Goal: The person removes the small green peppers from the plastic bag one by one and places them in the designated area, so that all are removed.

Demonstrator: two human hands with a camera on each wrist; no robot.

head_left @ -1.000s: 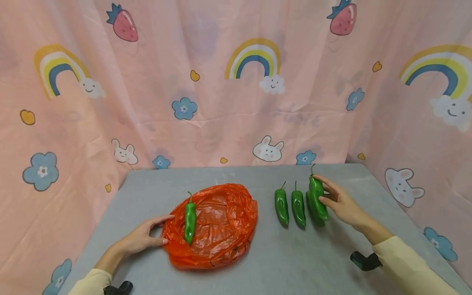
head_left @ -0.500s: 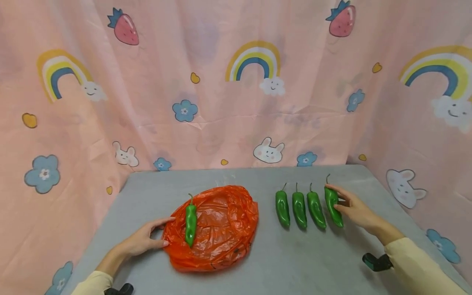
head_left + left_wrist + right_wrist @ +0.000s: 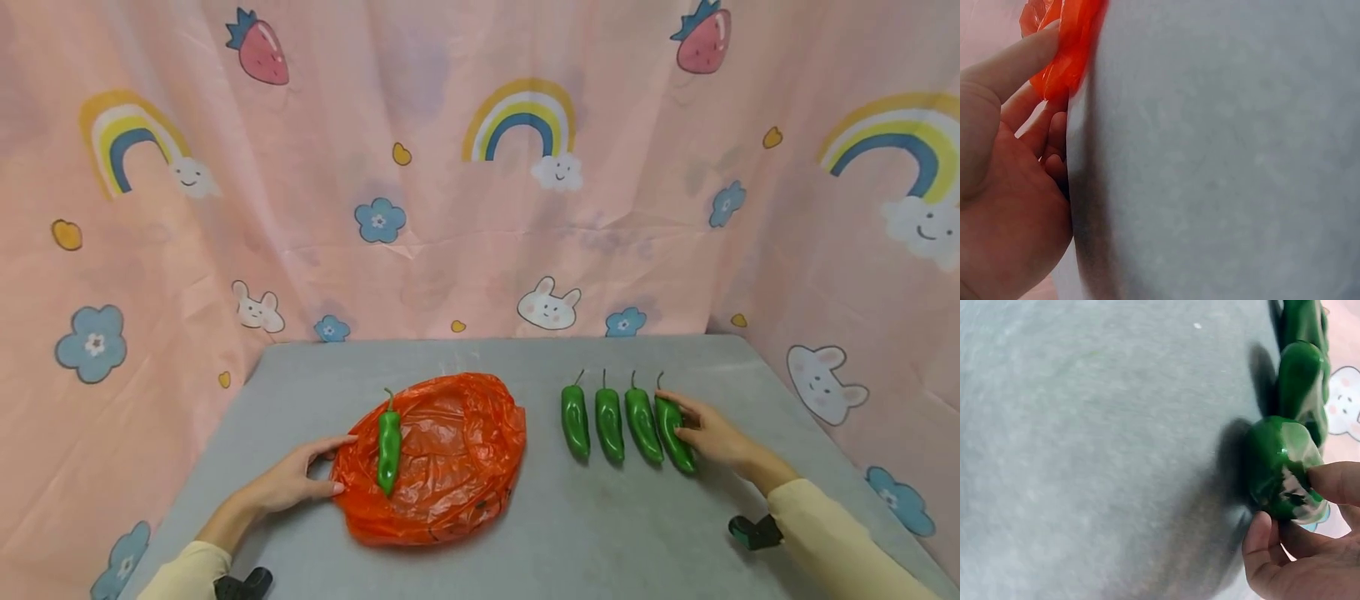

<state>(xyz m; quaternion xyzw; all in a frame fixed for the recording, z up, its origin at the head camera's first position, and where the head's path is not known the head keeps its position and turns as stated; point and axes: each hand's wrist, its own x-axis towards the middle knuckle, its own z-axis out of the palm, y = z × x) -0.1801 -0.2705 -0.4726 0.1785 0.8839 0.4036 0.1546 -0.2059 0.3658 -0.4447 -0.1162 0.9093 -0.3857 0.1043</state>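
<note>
My right hand [image 3: 712, 433] holds a green chili pepper [image 3: 673, 437] by its sides, at the right end of a row. In the right wrist view, thumb and fingers lie around this pepper [image 3: 1279, 465]. Beside it lie three more green peppers, the nearest one [image 3: 642, 425] close by, all with stems pointing away. On the left, an orange-red plastic bag [image 3: 457, 458] lies spread on the table with one lighter green pepper [image 3: 388, 450] on it. My left hand [image 3: 288, 483] grips the bag's left edge; in the left wrist view, thumb and fingers pinch the thin plastic [image 3: 1075, 50].
The grey table [image 3: 555, 525] runs back to a pink printed curtain [image 3: 420, 283], which also hangs along both sides. Dark devices, one of them a black wrist mount [image 3: 753, 532], sit at both wrists. Grey tabletop separates the bag from the pepper row.
My right hand has moved a pepper rightward from on top of the third pepper in the row, then slightly back left and down beside it. The left hand stays at the bag.
</note>
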